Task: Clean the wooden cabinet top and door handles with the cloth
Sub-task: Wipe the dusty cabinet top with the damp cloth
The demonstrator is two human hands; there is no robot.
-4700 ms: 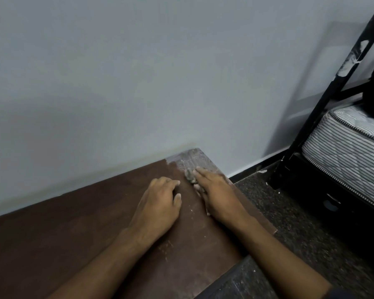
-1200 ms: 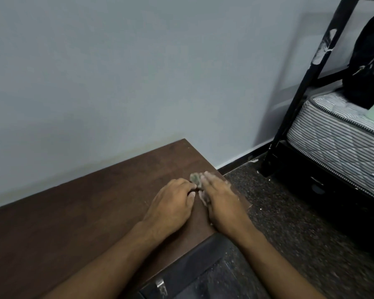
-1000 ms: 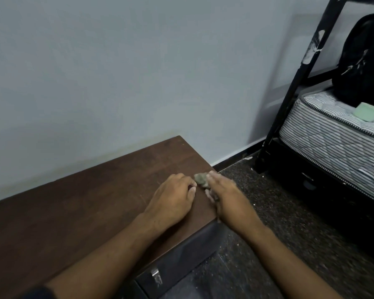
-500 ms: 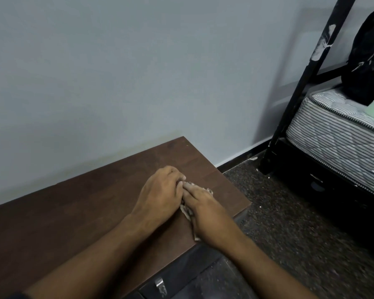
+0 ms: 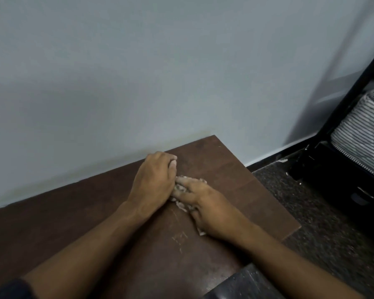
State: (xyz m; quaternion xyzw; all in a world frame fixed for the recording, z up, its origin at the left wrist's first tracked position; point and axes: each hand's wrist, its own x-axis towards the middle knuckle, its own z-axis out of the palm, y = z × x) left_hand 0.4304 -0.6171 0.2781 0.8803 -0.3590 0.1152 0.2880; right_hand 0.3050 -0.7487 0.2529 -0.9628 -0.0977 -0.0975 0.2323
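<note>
Cloth under flat right hand, left hand curled, seemingly empty, beside

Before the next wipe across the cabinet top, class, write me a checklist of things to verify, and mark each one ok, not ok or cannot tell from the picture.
1. Cloth under a hand: ok. The right hand lies on it with fingers flat.
2. Left hand position: ok. It rests on the cabinet top beside the right hand.
3. Surface free of marks: not ok. Pale scratches or smears show near the front.
4. Wiping path free of objects: ok. Bare wood lies ahead toward the right edge.
5. Door handles cleaned: cannot tell. None is in view.
6. Cloth clean enough: cannot tell. It is mostly hidden.
</note>
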